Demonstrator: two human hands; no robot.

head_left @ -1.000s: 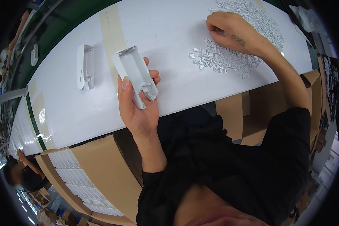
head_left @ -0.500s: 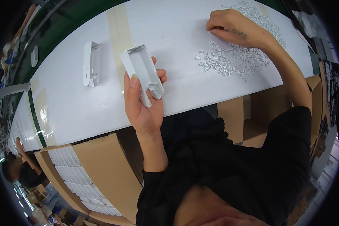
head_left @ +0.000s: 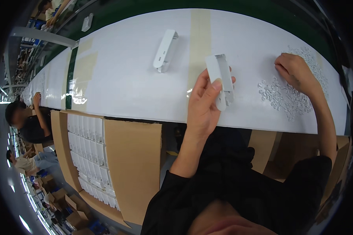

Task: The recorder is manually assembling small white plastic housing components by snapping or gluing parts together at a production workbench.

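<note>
- The left hand holds a white plastic housing upright above the near edge of the desk, fingers clamped around it.
- The right hand rests on the pile of small clear parts at the right, fingers together, seemingly picking one.
- Judged so: nothing fitted yet.
- A second housing lies farther left; a carton of them waits below.

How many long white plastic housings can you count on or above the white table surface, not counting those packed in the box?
2. One white housing is held in the left hand; another housing lies farther out on the table.
</note>
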